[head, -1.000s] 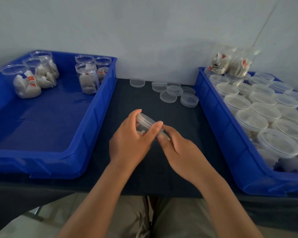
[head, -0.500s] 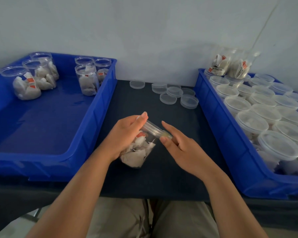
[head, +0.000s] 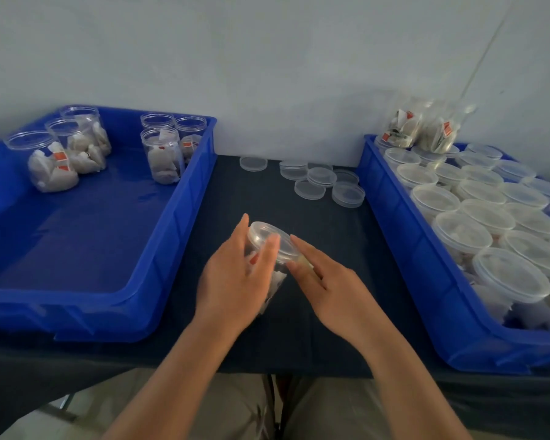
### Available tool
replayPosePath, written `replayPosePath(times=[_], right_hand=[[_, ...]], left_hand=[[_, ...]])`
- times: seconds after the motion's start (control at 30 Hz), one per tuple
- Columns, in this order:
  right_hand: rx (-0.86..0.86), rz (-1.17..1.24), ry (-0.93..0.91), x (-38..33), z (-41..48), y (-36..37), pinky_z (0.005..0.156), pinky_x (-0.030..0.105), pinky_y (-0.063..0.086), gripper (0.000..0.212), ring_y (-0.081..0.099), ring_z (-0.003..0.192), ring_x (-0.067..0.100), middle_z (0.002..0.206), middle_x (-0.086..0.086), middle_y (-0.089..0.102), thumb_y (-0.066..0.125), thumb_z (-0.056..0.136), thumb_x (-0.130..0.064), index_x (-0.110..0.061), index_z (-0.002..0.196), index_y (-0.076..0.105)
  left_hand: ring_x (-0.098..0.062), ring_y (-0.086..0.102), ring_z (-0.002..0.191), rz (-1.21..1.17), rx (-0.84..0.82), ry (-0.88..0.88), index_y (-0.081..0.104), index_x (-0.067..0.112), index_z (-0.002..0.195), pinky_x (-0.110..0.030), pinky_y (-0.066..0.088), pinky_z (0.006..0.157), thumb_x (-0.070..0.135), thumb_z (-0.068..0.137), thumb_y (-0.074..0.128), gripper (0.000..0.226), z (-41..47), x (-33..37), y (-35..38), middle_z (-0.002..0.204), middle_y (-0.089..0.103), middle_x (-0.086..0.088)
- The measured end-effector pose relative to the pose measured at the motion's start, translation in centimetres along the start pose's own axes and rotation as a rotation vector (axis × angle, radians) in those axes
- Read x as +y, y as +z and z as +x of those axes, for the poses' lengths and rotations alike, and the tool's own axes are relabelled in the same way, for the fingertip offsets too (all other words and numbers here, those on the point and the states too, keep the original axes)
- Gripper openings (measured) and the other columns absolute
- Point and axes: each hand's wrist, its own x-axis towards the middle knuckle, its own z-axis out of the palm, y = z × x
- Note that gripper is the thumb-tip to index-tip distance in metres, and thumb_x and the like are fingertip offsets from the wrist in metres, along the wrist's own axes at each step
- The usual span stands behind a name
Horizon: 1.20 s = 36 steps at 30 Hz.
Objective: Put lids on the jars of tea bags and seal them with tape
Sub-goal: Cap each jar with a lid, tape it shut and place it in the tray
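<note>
A clear jar of tea bags (head: 275, 281) stands tilted on the dark table, a clear lid (head: 269, 236) on its mouth. My left hand (head: 235, 281) wraps around the jar's body from the left. My right hand (head: 327, 281) touches the lid's right rim with its fingertips, where a pale strip that may be tape (head: 302, 260) lies under them. Most of the jar is hidden behind my left hand.
The left blue bin (head: 159, 281) holds several open jars of tea bags (head: 164, 154). The right blue bin (head: 404, 249) is packed with lidded jars (head: 510, 276). Several loose lids (head: 321, 182) lie at the table's back by the wall.
My left hand has closed back around the jar's body and turned it, hiding the tea bags. My right fingertips stay at the lid's rim.
</note>
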Motion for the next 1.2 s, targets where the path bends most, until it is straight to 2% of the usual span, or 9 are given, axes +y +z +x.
replayPosePath(times=[0.17, 0.33, 0.47, 0.57, 0.77, 0.87, 0.97, 1.1, 1.2], right_hand=[[-0.034, 0.053, 0.009, 0.1, 0.3, -0.1, 0.069, 0.016, 0.047, 0.05, 0.058, 0.093, -0.023, 0.094, -0.036, 0.06, 0.035, 0.1, -0.076, -0.068, 0.149, 0.024], [-0.108, 0.051, -0.015, 1.2, 0.2, -1.2, 0.06, 0.024, 0.052, 0.064, 0.068, 0.08, 0.004, 0.091, -0.015, 0.068, 0.039, 0.097, -0.076, -0.059, 0.155, 0.016], [-0.078, 0.004, -0.02, 2.0, 0.6, -1.6, 0.066, 0.032, 0.059, 0.054, 0.067, 0.077, 0.006, 0.089, -0.014, 0.067, 0.034, 0.1, -0.072, -0.062, 0.152, 0.025], [-0.061, 0.015, -0.013, 2.4, 1.1, -1.9, 0.067, 0.03, 0.057, 0.059, 0.066, 0.077, 0.009, 0.085, -0.007, 0.067, 0.032, 0.093, -0.078, -0.067, 0.151, 0.024], [-0.062, 0.049, -0.036, 2.1, 1.1, -1.6, 0.071, -0.002, 0.04, 0.048, 0.055, 0.087, -0.025, 0.089, -0.056, 0.053, 0.043, 0.104, -0.064, -0.055, 0.151, 0.042], [-0.022, 0.047, -0.014, 1.7, 0.9, -1.3, 0.074, -0.003, 0.037, 0.048, 0.052, 0.085, -0.029, 0.087, -0.059, 0.05, 0.045, 0.106, -0.059, -0.051, 0.153, 0.045], [0.027, 0.034, 0.009, 1.3, 0.5, -0.9, 0.073, -0.003, 0.037, 0.05, 0.051, 0.082, -0.028, 0.082, -0.046, 0.055, 0.044, 0.105, -0.06, -0.05, 0.154, 0.045], [0.065, -0.004, 0.0, 0.7, 0.0, -0.3, 0.064, 0.007, 0.044, 0.043, 0.059, 0.081, -0.017, 0.079, -0.028, 0.062, 0.044, 0.106, -0.058, -0.055, 0.149, 0.045], [0.057, 0.008, -0.017, 0.3, -0.3, 0.1, 0.059, 0.01, 0.046, 0.042, 0.063, 0.077, -0.009, 0.091, -0.036, 0.063, 0.042, 0.109, -0.055, -0.057, 0.15, 0.039]], left_hand=[[0.027, 0.051, 0.098, 0.017, 0.032, -0.077, 0.041, 0.062, 0.111, -0.019, 0.046, 0.066, 0.11, 0.053, 0.043, 0.075, 0.3, 0.5, 1.0, 0.097, 0.059, 0.033], [0.005, 0.069, 0.085, -0.075, -0.105, -0.094, 0.068, 0.042, 0.103, -0.03, 0.058, 0.075, 0.1, 0.067, 0.051, 0.07, 3.0, -0.2, -0.7, 0.093, 0.072, 0.023], [-0.003, 0.068, 0.07, -0.168, -0.264, -0.055, 0.074, 0.03, 0.093, -0.029, 0.053, 0.066, 0.102, 0.068, 0.046, 0.081, 3.9, -0.3, -1.6, 0.081, 0.073, 0.001], [-0.012, 0.074, 0.082, -0.281, -0.437, -0.107, 0.078, 0.025, 0.096, -0.028, 0.054, 0.074, 0.098, 0.072, 0.048, 0.083, 4.6, -0.4, -1.9, 0.09, 0.077, -0.001], [-0.015, 0.076, 0.093, -0.415, -0.691, -0.161, 0.081, 0.027, 0.101, -0.021, 0.056, 0.079, 0.077, 0.091, 0.046, 0.061, 5.2, -1.0, -2.4, 0.1, 0.08, -0.007], [-0.006, 0.074, 0.09, -0.251, -0.538, -0.068, 0.077, 0.039, 0.097, -0.028, 0.053, 0.082, 0.086, 0.086, 0.045, 0.058, 5.0, -0.6, -2.0, 0.098, 0.078, 0.006], [0.008, 0.069, 0.097, -0.146, -0.19, 0.058, 0.063, 0.049, 0.124, -0.021, 0.058, 0.08, 0.086, 0.083, 0.05, 0.057, 3.6, -0.2, -1.8, 0.104, 0.072, 0.025], [0.011, 0.058, 0.107, 0.119, -0.152, 0.056, 0.035, 0.042, 0.153, -0.027, 0.052, 0.089, 0.103, 0.075, 0.02, 0.1, 1.2, 1.1, -0.2, 0.126, 0.06, 0.031], [0.004, 0.053, 0.106, 0.159, -0.077, 0.013, 0.031, 0.045, 0.148, -0.03, 0.046, 0.084, 0.111, 0.059, 0.032, 0.11, 0.5, 1.3, 0.9, 0.122, 0.051, 0.027]])
